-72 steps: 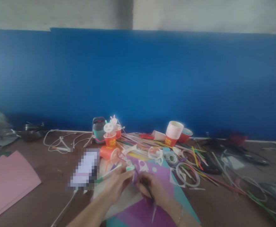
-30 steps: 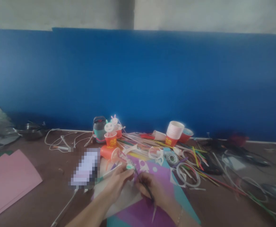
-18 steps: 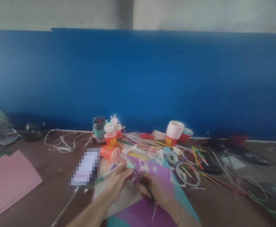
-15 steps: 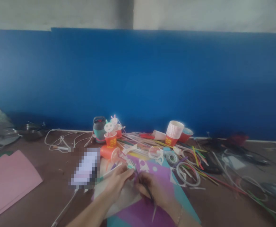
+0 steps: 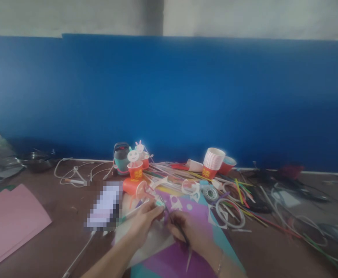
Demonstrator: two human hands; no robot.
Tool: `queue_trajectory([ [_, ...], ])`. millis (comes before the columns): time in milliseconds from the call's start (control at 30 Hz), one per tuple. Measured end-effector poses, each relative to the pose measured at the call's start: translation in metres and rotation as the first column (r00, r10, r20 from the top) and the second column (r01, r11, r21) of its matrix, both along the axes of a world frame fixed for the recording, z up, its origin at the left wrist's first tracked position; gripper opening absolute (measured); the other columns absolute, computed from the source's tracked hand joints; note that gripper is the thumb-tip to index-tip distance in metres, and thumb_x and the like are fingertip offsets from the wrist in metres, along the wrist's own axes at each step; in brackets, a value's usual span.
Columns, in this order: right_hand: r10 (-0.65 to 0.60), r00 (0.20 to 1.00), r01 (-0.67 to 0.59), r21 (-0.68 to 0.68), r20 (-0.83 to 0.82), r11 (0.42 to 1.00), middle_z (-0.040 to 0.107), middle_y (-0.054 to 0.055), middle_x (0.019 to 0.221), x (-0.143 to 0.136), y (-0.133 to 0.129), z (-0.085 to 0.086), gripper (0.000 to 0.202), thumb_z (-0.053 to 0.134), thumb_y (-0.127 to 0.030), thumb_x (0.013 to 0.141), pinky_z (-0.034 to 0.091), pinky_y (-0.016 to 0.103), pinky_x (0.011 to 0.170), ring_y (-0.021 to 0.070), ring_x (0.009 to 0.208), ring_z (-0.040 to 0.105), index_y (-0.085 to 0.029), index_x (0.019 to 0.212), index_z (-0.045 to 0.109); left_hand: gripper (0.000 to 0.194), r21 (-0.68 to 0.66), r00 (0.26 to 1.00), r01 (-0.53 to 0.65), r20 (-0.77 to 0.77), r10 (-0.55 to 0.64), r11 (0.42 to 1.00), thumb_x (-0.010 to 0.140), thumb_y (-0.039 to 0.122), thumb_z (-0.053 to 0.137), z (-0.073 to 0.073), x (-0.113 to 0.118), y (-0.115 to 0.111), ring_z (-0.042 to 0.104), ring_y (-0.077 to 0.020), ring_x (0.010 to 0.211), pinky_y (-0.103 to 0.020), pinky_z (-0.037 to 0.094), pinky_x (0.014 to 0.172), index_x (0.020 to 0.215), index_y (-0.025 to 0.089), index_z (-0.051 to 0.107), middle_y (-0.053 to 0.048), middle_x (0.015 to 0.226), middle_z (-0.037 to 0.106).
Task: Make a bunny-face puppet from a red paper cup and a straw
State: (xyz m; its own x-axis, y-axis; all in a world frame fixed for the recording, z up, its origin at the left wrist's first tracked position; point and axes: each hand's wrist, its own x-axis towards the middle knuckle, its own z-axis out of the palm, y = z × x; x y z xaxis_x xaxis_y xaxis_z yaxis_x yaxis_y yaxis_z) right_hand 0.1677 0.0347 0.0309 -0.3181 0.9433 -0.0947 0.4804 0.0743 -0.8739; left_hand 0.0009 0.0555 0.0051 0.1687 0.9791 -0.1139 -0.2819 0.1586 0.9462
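Blue wall panel (image 5: 169, 96) behind a brown tabletop (image 5: 59, 239). At centre, a small mint-and-white piece (image 5: 159, 203) sits between the thumb and fingers of my left hand (image 5: 147, 220), pinched together on it above the paper. My right hand (image 5: 186, 229), just beside, has its fingers curled tight around a slender dark tool (image 5: 181, 231), slanted toward the piece; blur prevents me from saying whether it is a pair of scissors. Beneath both hands lie a white sheet (image 5: 154, 249), a purple sheet (image 5: 171, 262) and a teal sheet (image 5: 227, 247), overlapping. Just beyond my left hand, an orange-red paper cup (image 5: 130, 186) rests on its side; behind it an upright paper cup (image 5: 136, 170) bears a rabbit-face cutout (image 5: 133, 155). Right of these: loose coloured sticks (image 5: 169, 172), a tape roll (image 5: 210, 193) and a stack of paper cups (image 5: 212, 164). Outermost, at far left: pink paper (image 5: 12, 224) and a metal bowl (image 5: 36, 163).
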Motion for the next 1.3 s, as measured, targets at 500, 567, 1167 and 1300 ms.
queue_trajectory([
  [500,0.008,0.998,-0.014,-0.093,-0.063,0.996,0.050,-0.005,0.050,-0.002,-0.002,0.009,0.013,0.056,-0.028,0.078,0.038,0.020,0.042,0.0105,0.042,0.049,-0.020,0.068,0.053,0.024,-0.005,0.997,-0.032,-0.075,0.032,0.999,0.068,0.037,0.070,0.003,-0.002,0.001,0.051,-0.0155,0.065,-0.028,0.039,0.067,0.063,0.018,0.055,0.000,0.063,0.057],
  [567,0.011,0.995,-0.024,-0.133,-0.096,0.991,0.049,-0.006,0.049,-0.002,-0.001,0.006,0.015,0.057,-0.031,0.077,0.036,0.019,0.040,0.0095,0.040,0.047,-0.020,0.069,0.052,0.024,0.000,0.997,-0.024,-0.071,0.024,1.000,0.069,0.036,0.069,0.001,-0.003,0.002,0.052,-0.0152,0.065,-0.028,0.039,0.067,0.063,0.018,0.055,0.000,0.063,0.057],
  [1167,0.084,0.973,-0.115,-0.132,-0.216,0.985,0.048,-0.008,0.048,0.004,0.005,-0.015,0.017,0.058,-0.035,0.077,0.036,0.020,0.039,0.0096,0.040,0.047,-0.019,0.074,0.052,0.023,0.057,0.992,0.021,-0.129,-0.014,0.998,0.070,0.034,0.069,0.002,-0.006,0.006,0.051,-0.0141,0.062,-0.027,0.038,0.063,0.062,0.017,0.055,0.001,0.061,0.056],
  [1300,0.083,0.972,-0.111,-0.122,-0.218,0.986,0.048,-0.007,0.049,0.004,0.005,-0.016,0.017,0.059,-0.034,0.076,0.034,0.019,0.039,0.0089,0.041,0.047,-0.019,0.074,0.052,0.022,0.040,0.992,-0.003,-0.127,0.008,0.999,0.067,0.034,0.070,0.001,-0.005,0.006,0.052,-0.0146,0.062,-0.027,0.039,0.063,0.062,0.018,0.056,0.000,0.061,0.056],
])
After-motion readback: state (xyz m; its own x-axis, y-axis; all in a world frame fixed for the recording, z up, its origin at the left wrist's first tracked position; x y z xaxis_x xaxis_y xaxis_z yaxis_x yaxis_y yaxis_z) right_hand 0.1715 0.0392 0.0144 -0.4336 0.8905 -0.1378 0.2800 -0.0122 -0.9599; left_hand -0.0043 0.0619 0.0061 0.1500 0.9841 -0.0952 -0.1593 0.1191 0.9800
